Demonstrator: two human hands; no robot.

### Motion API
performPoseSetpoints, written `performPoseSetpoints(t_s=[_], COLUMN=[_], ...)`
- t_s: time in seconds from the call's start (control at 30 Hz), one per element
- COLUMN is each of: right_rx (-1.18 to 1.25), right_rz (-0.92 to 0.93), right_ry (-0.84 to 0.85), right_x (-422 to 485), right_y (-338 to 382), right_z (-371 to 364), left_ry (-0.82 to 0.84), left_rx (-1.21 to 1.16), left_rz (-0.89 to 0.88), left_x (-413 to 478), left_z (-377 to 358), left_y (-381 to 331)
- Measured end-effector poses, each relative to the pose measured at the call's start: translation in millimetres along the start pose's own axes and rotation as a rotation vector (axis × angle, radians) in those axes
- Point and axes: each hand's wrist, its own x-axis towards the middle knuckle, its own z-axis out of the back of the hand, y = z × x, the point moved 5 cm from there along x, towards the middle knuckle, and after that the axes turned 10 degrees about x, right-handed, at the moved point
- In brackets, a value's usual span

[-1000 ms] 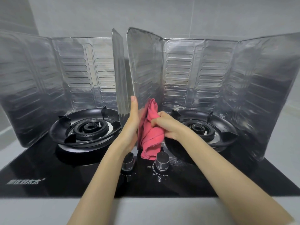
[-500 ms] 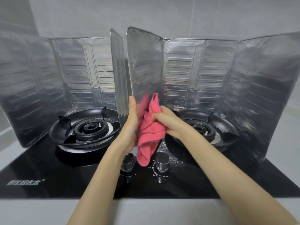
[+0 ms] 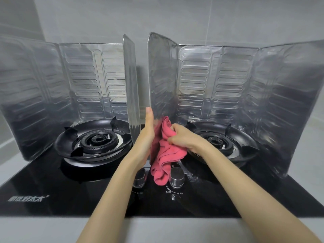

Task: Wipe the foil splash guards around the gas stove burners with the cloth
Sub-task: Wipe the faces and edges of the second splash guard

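Gripping with the right hand (image 3: pixel 184 138) a crumpled pink terry cloth (image 3: pixel 166 155), fingers curled round its bunched top, tail hanging beside a round metal knob (image 3: pixel 177 176). Pressing it against the inner face of the right-side crinkled silver foil splash guard (image 3: pixel 163 76), while bracing the outer face with the flat, straight-fingered left hand (image 3: pixel 145 137). Leaving the second foil guard (image 3: pixel 78 81), farther left, untouched.

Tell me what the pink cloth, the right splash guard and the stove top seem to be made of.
Pink cloth: soft fabric, probably microfibre; it folds limply.
Right splash guard: thin embossed aluminium foil, apparently; shiny, ribbed, creased.
Stove top: likely black glass; glossy, reflective.
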Motion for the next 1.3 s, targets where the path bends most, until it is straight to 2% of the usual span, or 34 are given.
performPoseSetpoints(t_s=[0.13,0.23,0.33,0.47,0.57,0.73,0.9,1.0,1.1,1.2,1.3], right_rx=[0.154,0.301,0.352,0.318,0.228,0.137,0.056,0.014,0.048,0.153,0.261], right_rz=[0.073,0.231,0.459,0.634,0.594,0.344,0.169,0.088,0.073,0.113,0.179], right_ry=[-0.215,-0.346,-0.418,-0.427,-0.387,-0.328,-0.240,-0.192,-0.177,-0.251,-0.409], right_x=[0.2,-5.8,-17.2,-23.7,-16.5,4.2,12.4,15.8,17.7,18.6,14.1], right_y=[16.1,37.6,61.7,74.1,62.8,19.0,-9.5,-22.0,-20.7,-8.2,9.6], right_z=[29.0,48.4,56.9,52.4,42.0,23.3,6.3,0.0,-1.2,11.3,41.4], left_ry=[0.012,-0.022,-0.100,-0.040,-0.004,0.006,-0.008,-0.091,-0.189,-0.220,-0.267], left_rx=[0.054,0.076,0.103,0.088,0.092,0.015,0.072,0.105,0.220,0.194,0.193], left_rz=[-0.090,-0.092,-0.028,-0.049,-0.084,-0.045,-0.091,-0.066,-0.144,-0.234,-0.303], left_x=[-6.2,-5.1,-2.3,-1.8,-1.8,-1.6,-1.1,-6.9,-17.5,-22.7,-22.7], left_z=[-4.1,-4.5,0.4,1.2,-0.6,-0.9,-2.0,-1.6,-1.9,-0.6,2.1], left_y=[-8.1,-9.0,-4.7,-3.0,-4.5,-2.3,-5.1,-12.7,-21.3,-22.2,-25.2])
